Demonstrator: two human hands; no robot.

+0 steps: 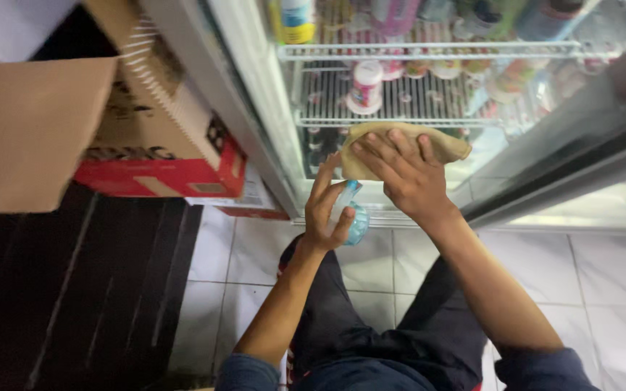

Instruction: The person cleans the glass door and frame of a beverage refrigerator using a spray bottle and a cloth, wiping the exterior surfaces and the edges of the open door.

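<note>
1. Tan cloth (pixel 440 145) is lying flat against the fridge glass, centre-top of frame, w/ right hand (pixel 405 176) pressing on it, fingers (pixel 378 153) spread out flat, not clenched.
2. Left hand (pixel 325 211) is sitting just below-left of cloth, fingers wrapping round a clear blue spray bottle (pixel 352 214), nozzle end pointing up twd the glass.
3. Fridge door (pixel 581 156) is slanting across right side of frame; wire shelves (pixel 429 49) behind glass are carrying bottles & cups, incl. a small white-pink cup (pixel 365 87).
4. Red-and-brown cardboard box (pixel 168 145) is standing at upper left, beside fridge frame.
5. White floor tiles (pixel 617 289) are showing lower right, dark mat (pixel 74 289) lower left.
</note>
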